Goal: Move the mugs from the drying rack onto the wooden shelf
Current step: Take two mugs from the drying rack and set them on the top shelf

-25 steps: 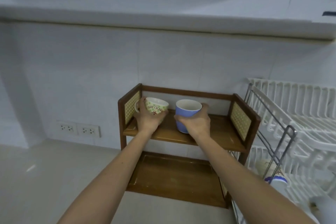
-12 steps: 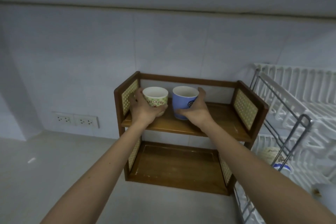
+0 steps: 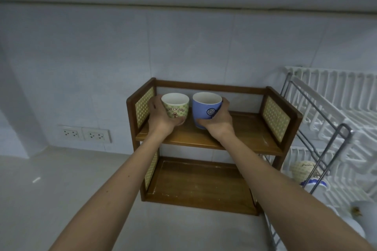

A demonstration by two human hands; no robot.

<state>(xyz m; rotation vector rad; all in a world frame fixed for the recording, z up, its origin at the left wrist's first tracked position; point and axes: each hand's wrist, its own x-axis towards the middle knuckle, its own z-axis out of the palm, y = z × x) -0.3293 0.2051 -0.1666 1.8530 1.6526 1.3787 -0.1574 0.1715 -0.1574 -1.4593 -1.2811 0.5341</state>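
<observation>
I see left hand point(image 3: 161, 121) gripping green mug point(image 3: 175, 106), right hand point(image 3: 217, 121) gripping blue mug point(image 3: 206, 108) — both upright, side by side at the top shelf point(image 3: 240, 138) — release looks next.

Two white wall sockets point(image 3: 86, 134) sit side by side on the pale tiled wall point(image 3: 183, 47) above the worktop point(image 3: 61, 185).

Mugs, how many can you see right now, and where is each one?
4, perhaps more hidden. The green mug in the left hand and blue mug in the right hand are at the wooden shelf. Two more sit in the drying rack.
</observation>
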